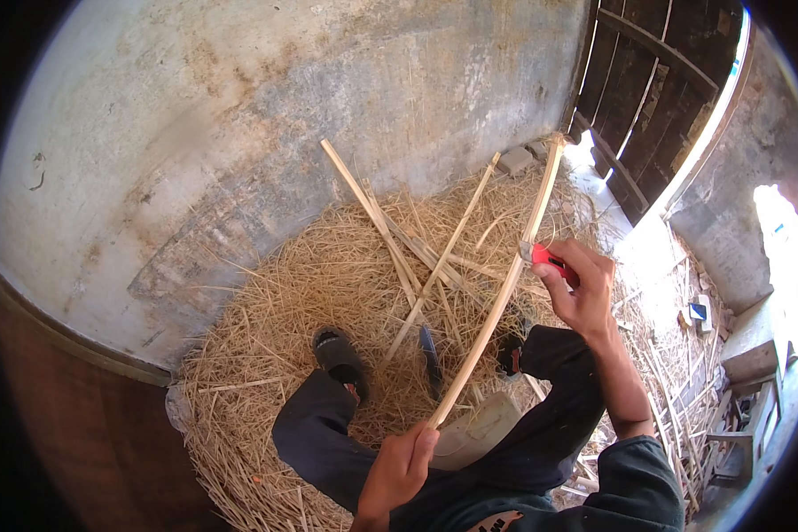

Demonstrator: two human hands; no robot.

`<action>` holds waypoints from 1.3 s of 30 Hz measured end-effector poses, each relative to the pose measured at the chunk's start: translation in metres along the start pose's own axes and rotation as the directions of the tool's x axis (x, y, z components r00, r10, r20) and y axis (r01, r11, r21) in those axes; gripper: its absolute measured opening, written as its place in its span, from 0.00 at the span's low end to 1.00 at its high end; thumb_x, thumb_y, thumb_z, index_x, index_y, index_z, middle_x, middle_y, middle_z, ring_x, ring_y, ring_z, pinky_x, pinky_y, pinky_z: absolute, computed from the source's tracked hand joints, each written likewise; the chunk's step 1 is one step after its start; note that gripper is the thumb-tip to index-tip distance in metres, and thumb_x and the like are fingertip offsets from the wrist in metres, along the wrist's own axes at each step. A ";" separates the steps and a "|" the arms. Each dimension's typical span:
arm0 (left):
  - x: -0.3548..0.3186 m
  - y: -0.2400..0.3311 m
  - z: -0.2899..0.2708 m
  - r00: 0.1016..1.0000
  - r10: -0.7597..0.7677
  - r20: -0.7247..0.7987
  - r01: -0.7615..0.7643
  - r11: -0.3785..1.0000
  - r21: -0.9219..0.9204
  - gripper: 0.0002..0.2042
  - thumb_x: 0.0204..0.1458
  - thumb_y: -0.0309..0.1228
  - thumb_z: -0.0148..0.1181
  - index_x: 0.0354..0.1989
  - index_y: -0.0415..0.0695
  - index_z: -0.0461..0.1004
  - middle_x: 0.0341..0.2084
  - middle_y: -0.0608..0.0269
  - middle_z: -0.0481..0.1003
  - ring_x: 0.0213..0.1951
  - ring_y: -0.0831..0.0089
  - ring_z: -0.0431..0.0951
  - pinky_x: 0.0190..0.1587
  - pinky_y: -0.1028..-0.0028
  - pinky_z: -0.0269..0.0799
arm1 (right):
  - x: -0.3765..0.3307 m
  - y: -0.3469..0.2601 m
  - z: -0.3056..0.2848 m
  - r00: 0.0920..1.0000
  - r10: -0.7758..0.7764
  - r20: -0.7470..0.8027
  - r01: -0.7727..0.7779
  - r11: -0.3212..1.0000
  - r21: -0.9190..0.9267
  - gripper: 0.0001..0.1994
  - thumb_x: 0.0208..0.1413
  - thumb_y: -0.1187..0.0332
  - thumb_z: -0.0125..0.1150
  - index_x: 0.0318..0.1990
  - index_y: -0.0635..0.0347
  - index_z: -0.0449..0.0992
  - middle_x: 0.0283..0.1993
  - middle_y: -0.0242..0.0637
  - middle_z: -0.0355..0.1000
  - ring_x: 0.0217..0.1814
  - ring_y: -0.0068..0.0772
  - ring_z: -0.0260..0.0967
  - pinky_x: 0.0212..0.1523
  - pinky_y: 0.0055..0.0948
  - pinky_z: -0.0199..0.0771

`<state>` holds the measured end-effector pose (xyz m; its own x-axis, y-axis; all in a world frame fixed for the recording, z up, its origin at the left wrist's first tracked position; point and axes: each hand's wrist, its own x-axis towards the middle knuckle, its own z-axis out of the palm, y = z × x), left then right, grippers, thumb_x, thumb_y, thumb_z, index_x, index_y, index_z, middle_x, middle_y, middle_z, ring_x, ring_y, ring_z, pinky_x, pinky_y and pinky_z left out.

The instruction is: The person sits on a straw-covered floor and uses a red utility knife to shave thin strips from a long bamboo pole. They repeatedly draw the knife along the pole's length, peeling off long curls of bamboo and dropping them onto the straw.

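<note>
A long, pale bamboo strip [493, 319] slants up and away from my lap toward the far right. Its near end is gripped in my left hand [399, 470], fingers closed round it. Further up, my right hand [585, 285] is closed on a red utility knife [553, 262], whose blade end meets the strip about midway along. Between my feet a knife with a bluish blade [429, 350] lies on the shavings. Beyond it, several more bamboo strips [457, 232] lie crossed over one another, one leaning toward the wall.
A heap of straw-like shavings [275, 346] covers the floor around my dark shoes [339, 355]. A stained wall [239, 115] rises ahead, with grey bricks [514, 160] at its foot and a dark wooden door [647, 89] at right. A wooden bench [740, 434] stands far right.
</note>
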<state>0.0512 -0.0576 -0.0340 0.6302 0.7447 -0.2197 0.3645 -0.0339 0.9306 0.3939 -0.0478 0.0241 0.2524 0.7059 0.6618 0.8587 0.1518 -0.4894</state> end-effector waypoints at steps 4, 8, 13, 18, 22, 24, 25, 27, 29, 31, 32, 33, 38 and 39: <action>-0.005 0.001 -0.001 1.000 -0.024 -0.019 0.025 0.999 0.045 0.17 0.75 0.37 0.50 0.36 0.37 0.73 0.17 0.50 0.70 0.21 0.53 0.74 0.28 0.59 0.67 | 0.009 0.009 0.000 0.998 -0.060 0.024 0.061 0.998 -0.035 0.11 0.61 0.66 0.75 0.45 0.63 0.86 0.34 0.41 0.82 0.28 0.34 0.80 0.30 0.31 0.78; -0.010 -0.001 0.000 0.997 -0.065 -0.033 0.067 0.995 0.075 0.17 0.75 0.38 0.51 0.37 0.36 0.74 0.18 0.49 0.70 0.21 0.49 0.75 0.29 0.57 0.68 | 0.025 0.031 0.000 0.996 0.075 -0.038 -0.078 0.994 -0.076 0.12 0.64 0.63 0.73 0.46 0.64 0.87 0.32 0.41 0.82 0.27 0.30 0.77 0.29 0.29 0.76; -0.029 -0.018 0.004 0.989 -0.144 -0.045 0.145 0.989 0.037 0.23 0.75 0.42 0.49 0.30 0.36 0.73 0.17 0.60 0.70 0.21 0.72 0.70 0.28 0.66 0.66 | 0.042 0.050 -0.006 0.986 0.129 -0.108 -0.139 0.986 -0.096 0.14 0.67 0.60 0.69 0.48 0.62 0.87 0.33 0.40 0.84 0.27 0.26 0.74 0.31 0.29 0.73; -0.021 -0.017 -0.002 0.996 -0.085 0.014 0.084 0.995 0.057 0.21 0.75 0.41 0.49 0.34 0.36 0.73 0.18 0.54 0.71 0.22 0.59 0.73 0.30 0.61 0.69 | 0.039 0.080 0.002 0.965 0.256 0.060 -0.263 0.936 0.235 0.18 0.73 0.53 0.61 0.49 0.61 0.85 0.28 0.28 0.75 0.21 0.20 0.63 0.25 0.25 0.63; -0.020 -0.027 -0.003 0.995 -0.091 0.029 0.091 0.996 -0.019 0.24 0.77 0.43 0.47 0.29 0.38 0.71 0.18 0.64 0.69 0.23 0.76 0.69 0.28 0.68 0.65 | 0.039 0.077 -0.009 0.747 0.372 0.551 -0.664 0.376 0.646 0.22 0.78 0.47 0.50 0.49 0.58 0.78 0.24 0.19 0.58 0.21 0.13 0.50 0.22 0.22 0.50; -0.017 -0.032 -0.003 0.997 -0.075 0.019 0.076 0.997 -0.029 0.23 0.77 0.42 0.47 0.29 0.38 0.71 0.18 0.65 0.68 0.23 0.76 0.68 0.28 0.68 0.65 | 0.033 0.069 -0.003 0.747 0.386 0.541 -0.663 0.384 0.643 0.22 0.79 0.46 0.46 0.49 0.57 0.74 0.23 0.18 0.52 0.22 0.12 0.46 0.22 0.21 0.47; -0.014 -0.035 -0.002 0.998 -0.055 -0.001 0.055 0.998 -0.025 0.23 0.77 0.42 0.47 0.29 0.39 0.71 0.18 0.66 0.68 0.23 0.77 0.68 0.28 0.69 0.65 | 0.030 0.061 -0.001 0.778 0.417 0.471 -0.627 0.465 0.624 0.22 0.79 0.47 0.47 0.49 0.58 0.75 0.23 0.19 0.55 0.22 0.13 0.48 0.23 0.21 0.49; -0.011 -0.038 0.001 0.999 -0.028 -0.044 0.026 0.999 -0.038 0.23 0.77 0.41 0.46 0.30 0.39 0.71 0.18 0.66 0.68 0.22 0.78 0.67 0.28 0.69 0.64 | 0.017 0.041 0.005 0.828 0.457 0.325 -0.559 0.614 0.557 0.20 0.78 0.50 0.50 0.49 0.59 0.77 0.24 0.20 0.60 0.22 0.14 0.53 0.24 0.19 0.52; -0.002 -0.033 -0.001 0.996 -0.008 -0.084 0.003 0.998 -0.067 0.23 0.78 0.41 0.46 0.30 0.39 0.70 0.18 0.67 0.67 0.22 0.79 0.65 0.27 0.70 0.62 | -0.004 0.028 0.018 0.931 0.333 0.150 -0.365 0.841 0.399 0.17 0.76 0.55 0.55 0.48 0.61 0.79 0.27 0.24 0.68 0.24 0.17 0.61 0.26 0.18 0.58; 0.006 -0.025 -0.003 0.996 -0.001 -0.089 -0.006 0.997 -0.074 0.23 0.78 0.41 0.45 0.30 0.38 0.70 0.18 0.68 0.67 0.22 0.80 0.64 0.26 0.70 0.59 | -0.027 0.009 0.032 0.979 0.184 0.090 -0.203 0.939 0.278 0.12 0.71 0.61 0.63 0.46 0.63 0.81 0.30 0.29 0.76 0.26 0.21 0.70 0.27 0.21 0.66; 0.010 -0.021 -0.004 0.996 0.006 -0.085 -0.013 0.997 -0.078 0.23 0.78 0.41 0.45 0.30 0.38 0.70 0.18 0.68 0.66 0.22 0.80 0.63 0.25 0.71 0.58 | -0.038 -0.003 0.035 0.987 0.126 0.104 -0.149 0.956 0.252 0.10 0.67 0.64 0.68 0.45 0.63 0.82 0.33 0.32 0.80 0.27 0.24 0.74 0.27 0.23 0.70; 0.014 -0.018 -0.004 0.996 0.018 -0.088 -0.028 0.994 -0.106 0.23 0.78 0.41 0.45 0.30 0.38 0.70 0.18 0.69 0.66 0.22 0.81 0.63 0.25 0.71 0.57 | -0.047 -0.012 0.041 0.996 -0.002 0.092 -0.022 0.965 0.260 0.11 0.63 0.64 0.72 0.45 0.61 0.83 0.32 0.33 0.79 0.26 0.25 0.75 0.26 0.26 0.72; 0.025 0.000 0.000 0.993 0.056 -0.101 -0.071 0.987 -0.146 0.24 0.78 0.43 0.44 0.31 0.39 0.70 0.18 0.71 0.65 0.22 0.82 0.62 0.24 0.72 0.55 | -0.074 -0.045 0.052 0.954 -0.258 0.152 0.229 0.956 0.184 0.16 0.54 0.58 0.79 0.45 0.56 0.84 0.28 0.29 0.75 0.21 0.29 0.73 0.21 0.30 0.73; 0.026 0.004 0.001 0.992 0.071 -0.109 -0.085 0.988 -0.130 0.24 0.78 0.43 0.44 0.31 0.39 0.70 0.18 0.70 0.65 0.22 0.82 0.62 0.24 0.72 0.56 | -0.076 -0.049 0.053 0.953 -0.260 0.154 0.233 0.957 0.171 0.16 0.54 0.58 0.80 0.45 0.55 0.84 0.27 0.28 0.74 0.21 0.28 0.73 0.21 0.30 0.73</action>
<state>0.0695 -0.0391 -0.0361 0.5758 0.8087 -0.1202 0.2173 -0.0096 0.9761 0.3089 -0.0719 -0.0320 -0.0513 0.7402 0.6704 0.8047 0.4282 -0.4112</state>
